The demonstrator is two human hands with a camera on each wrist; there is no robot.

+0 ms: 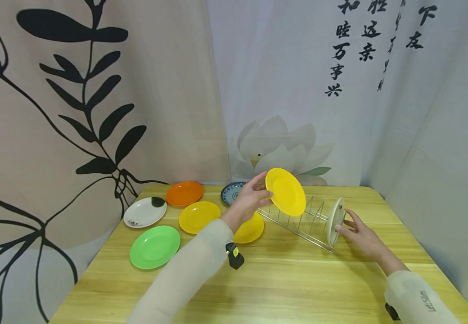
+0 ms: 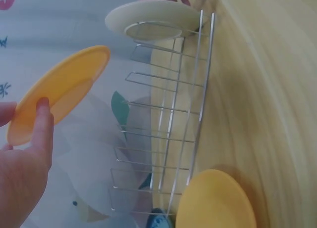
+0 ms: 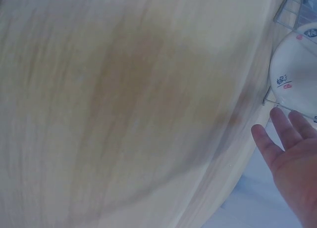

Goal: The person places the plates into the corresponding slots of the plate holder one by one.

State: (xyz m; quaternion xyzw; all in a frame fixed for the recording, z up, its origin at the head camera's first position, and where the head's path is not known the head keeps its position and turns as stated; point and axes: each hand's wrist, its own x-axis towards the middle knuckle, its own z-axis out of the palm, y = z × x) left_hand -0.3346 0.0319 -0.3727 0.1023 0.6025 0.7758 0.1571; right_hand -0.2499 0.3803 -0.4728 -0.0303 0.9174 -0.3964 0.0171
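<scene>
My left hand (image 1: 247, 201) pinches a yellow plate (image 1: 285, 192) by its edge, raised and tilted above the wire dish rack (image 1: 296, 231). In the left wrist view this plate (image 2: 62, 94) is away from the rack's wires, with fingers on its underside. A white plate (image 1: 335, 221) stands on edge at the rack's right end, its printed marks showing in the right wrist view. Beside that plate is my right hand (image 1: 359, 235), fingertips right at its rim. Spread, fairly straight fingers (image 3: 267, 144) show in the right wrist view.
Left of the rack lie two yellow plates (image 1: 250, 228), an orange plate (image 1: 184, 193), a green plate (image 1: 155, 247) and a white plate with a dark patch (image 1: 142, 212). A blue patterned plate (image 1: 230, 193) lies behind my left hand. Curtains border the wooden table (image 1: 282, 288).
</scene>
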